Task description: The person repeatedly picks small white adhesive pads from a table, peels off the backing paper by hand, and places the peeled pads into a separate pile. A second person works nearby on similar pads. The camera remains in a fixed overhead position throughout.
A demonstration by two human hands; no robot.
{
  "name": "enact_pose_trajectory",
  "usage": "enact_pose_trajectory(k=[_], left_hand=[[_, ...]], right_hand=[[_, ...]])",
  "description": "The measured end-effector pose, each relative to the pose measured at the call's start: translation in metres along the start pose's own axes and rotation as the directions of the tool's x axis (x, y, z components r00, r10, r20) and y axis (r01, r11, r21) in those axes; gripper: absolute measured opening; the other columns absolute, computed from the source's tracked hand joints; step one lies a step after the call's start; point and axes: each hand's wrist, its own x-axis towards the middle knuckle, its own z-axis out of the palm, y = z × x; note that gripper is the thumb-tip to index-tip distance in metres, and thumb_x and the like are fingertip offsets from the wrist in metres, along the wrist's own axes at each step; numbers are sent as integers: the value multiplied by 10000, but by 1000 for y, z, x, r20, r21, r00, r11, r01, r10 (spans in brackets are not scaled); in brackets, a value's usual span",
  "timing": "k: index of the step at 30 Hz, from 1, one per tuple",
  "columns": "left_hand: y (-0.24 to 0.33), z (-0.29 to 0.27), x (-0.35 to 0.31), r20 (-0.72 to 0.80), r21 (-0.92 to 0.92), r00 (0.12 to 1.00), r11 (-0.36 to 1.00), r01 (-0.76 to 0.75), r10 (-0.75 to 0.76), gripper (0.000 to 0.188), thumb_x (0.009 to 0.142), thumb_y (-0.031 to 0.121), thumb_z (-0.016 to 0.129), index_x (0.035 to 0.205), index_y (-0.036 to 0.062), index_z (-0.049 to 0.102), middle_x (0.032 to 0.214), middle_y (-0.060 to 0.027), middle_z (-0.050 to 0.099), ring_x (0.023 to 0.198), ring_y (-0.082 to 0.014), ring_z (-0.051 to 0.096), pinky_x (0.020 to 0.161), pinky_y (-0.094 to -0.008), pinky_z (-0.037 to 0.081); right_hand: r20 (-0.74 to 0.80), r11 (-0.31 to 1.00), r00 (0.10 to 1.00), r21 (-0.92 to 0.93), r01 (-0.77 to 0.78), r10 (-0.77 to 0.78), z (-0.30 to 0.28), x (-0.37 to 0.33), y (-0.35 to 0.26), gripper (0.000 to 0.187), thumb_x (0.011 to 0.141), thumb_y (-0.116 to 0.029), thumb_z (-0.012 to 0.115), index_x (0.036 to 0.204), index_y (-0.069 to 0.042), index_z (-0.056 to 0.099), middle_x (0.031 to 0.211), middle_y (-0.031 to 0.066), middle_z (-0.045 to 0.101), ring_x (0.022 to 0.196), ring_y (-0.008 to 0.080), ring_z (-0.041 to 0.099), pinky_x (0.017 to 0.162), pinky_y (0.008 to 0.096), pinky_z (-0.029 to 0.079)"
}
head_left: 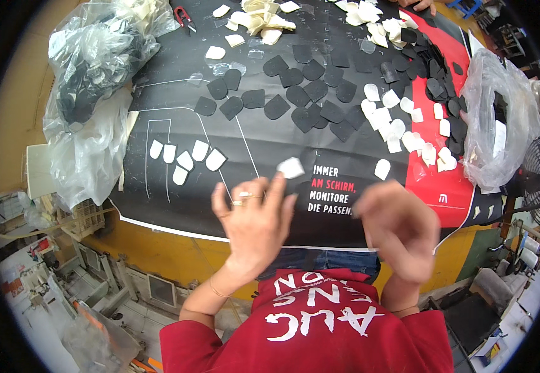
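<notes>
Nearest us: red T-shirt (307, 351) with white lettering, lower middle, our own torso. Left hand (251, 217): fingers spread, thumb apart, index fingertip at the lower-left edge of a white round-ended tab (292, 167). We see no pinch on it; the tab lies on the black printed sheet (270, 140) covering the table. Rings on that hand, thin bracelet on the wrist. Right hand (403, 230): fingers curled, motion-blurred over the sheet; we can't tell if it holds anything. A lone white tab (382, 168) lies just beyond it.

Left of our left hand: six more white tabs (200, 150) in a loose group, some touching. Beyond both hands: black tabs (276, 107) of similar shape, scattered mid-table, some overlapping. To the right, loose white tabs (379, 118) spread onto the red panel (431, 186), next to a heap of black tabs (434, 65).

Far edge: cream pile (260, 18) of tabs, red-handled snips (184, 17) to its left. Clear plastic bags at both sides, left (96, 68) and right (500, 130). Top right: a co-worker's hand (424, 5).
</notes>
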Motion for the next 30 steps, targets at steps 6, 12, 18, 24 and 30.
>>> enact_pose_trajectory(k=[6,12,18,24,30], left_hand=[[-62,-18,3,-162,216,962,944,250,-218,283,901,300,706,1132,138,729,1052,-47,618,1013,-210,575,1112,-523,230],[-76,-9,48,-284,105,956,988,113,-79,283,881,246,734,1134,120,721,1125,-87,618,1019,-254,598,1086,-457,312],[-61,10,91,-128,223,991,973,67,-39,296,936,300,661,1086,51,717,1192,-141,626,1164,-315,553,1120,-520,273],[-16,2,52,-87,171,993,981,95,-81,285,888,325,721,809,51,724,1029,-73,663,1072,-270,582,1113,-506,255],[27,18,47,-148,-57,988,997,-60,51,290,817,316,798,698,133,606,926,-6,619,928,-216,573,1038,-457,282]], right_hand=[[435,671,677,732,119,-594,-17,-5,-53,65,906,-123,696,914,-64,724,1014,176,731,708,244,674,541,326,490],[353,528,638,843,100,-684,-6,-12,-53,77,922,-130,660,930,-76,716,1064,145,745,657,180,633,504,244,405],[588,645,629,744,-174,-508,-42,-13,-67,72,917,-123,670,903,-55,691,1088,173,733,672,188,656,485,245,402],[511,686,738,722,-91,-440,-45,-31,-72,76,921,-127,678,863,-77,678,1098,173,730,699,185,677,479,244,404],[408,533,584,845,49,-701,-40,-14,-43,96,922,-139,685,838,-93,679,1117,168,726,724,187,688,480,242,404]])
